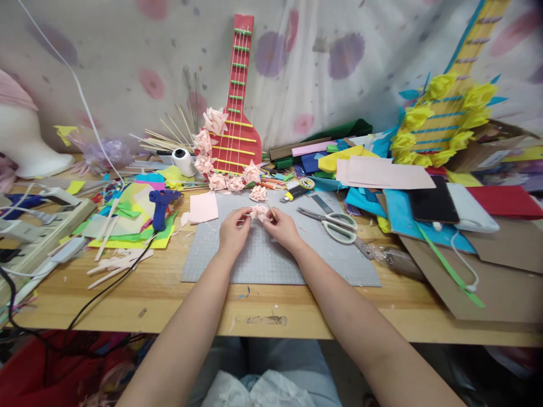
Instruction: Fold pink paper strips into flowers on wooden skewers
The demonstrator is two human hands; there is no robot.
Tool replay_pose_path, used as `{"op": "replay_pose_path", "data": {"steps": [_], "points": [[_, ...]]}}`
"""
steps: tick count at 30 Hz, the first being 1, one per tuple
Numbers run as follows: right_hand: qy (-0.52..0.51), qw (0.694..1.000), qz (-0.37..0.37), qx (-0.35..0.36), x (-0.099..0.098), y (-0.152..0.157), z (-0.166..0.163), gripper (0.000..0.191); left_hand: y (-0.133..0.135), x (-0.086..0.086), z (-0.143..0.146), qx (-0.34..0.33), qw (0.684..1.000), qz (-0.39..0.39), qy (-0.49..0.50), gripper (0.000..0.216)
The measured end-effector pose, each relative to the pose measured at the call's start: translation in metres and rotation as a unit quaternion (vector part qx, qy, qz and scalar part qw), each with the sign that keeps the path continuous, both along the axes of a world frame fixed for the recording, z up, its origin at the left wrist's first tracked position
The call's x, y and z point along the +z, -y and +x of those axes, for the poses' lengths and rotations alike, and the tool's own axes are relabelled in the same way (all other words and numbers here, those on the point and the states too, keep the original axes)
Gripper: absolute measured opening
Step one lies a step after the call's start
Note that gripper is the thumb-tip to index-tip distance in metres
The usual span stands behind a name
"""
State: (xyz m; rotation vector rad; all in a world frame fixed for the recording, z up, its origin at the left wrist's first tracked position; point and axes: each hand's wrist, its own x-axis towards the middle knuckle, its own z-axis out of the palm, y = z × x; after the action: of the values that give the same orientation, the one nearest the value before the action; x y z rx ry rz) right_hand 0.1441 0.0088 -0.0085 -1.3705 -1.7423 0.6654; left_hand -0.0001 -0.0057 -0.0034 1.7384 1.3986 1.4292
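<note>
Above the grey cutting mat (254,265), my left hand (235,232) pinches the left side of a pale pink paper flower (259,212). On its other side is my right hand (282,228), closed on a thin wooden stick (272,213) whose tip is by the petals. Those fingers also seem to touch the flower, though the exact contact is hidden. Another pink paper rose (258,194) lies just behind. A square of pink paper (203,207) is to the left of my hands. Scissors (339,226) and a yellow-and-black utility knife (292,194) lie to the right.
A red paper lute (237,135) trimmed with pink roses leans at the back; a yellow one (445,118) stands right. Left are a blue glue gun (161,206), its black cord, paper scraps and a power strip (46,234). Paper sheets (382,172) and cardboard (479,288) pile up right.
</note>
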Motion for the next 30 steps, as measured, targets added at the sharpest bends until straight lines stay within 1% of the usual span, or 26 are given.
{"op": "replay_pose_path", "data": {"steps": [8, 12, 18, 25, 30], "points": [[0.001, 1.000, 0.003, -0.004, -0.0003, -0.0001, -0.0005, 0.012, 0.0015, 0.0015, 0.0013, -0.015, 0.999, 0.025, -0.021, 0.033], [-0.005, 1.000, -0.004, 0.002, -0.0007, -0.0010, -0.0012, 0.012, 0.0014, 0.0002, 0.0013, -0.019, 0.999, 0.038, -0.019, 0.033], [-0.004, 1.000, 0.001, 0.004, -0.0021, -0.0024, -0.0019, 0.013, 0.0005, -0.0025, 0.0003, -0.026, 0.998, 0.048, -0.034, 0.037], [-0.005, 1.000, 0.004, 0.008, -0.0017, -0.0025, -0.0020, 0.013, -0.0007, -0.0022, 0.0001, -0.032, 0.998, 0.045, -0.031, 0.035], [0.005, 1.000, 0.013, 0.002, -0.0022, -0.0022, -0.0007, 0.014, -0.0013, -0.0023, 0.0010, -0.019, 0.998, 0.053, -0.035, 0.032]]}}
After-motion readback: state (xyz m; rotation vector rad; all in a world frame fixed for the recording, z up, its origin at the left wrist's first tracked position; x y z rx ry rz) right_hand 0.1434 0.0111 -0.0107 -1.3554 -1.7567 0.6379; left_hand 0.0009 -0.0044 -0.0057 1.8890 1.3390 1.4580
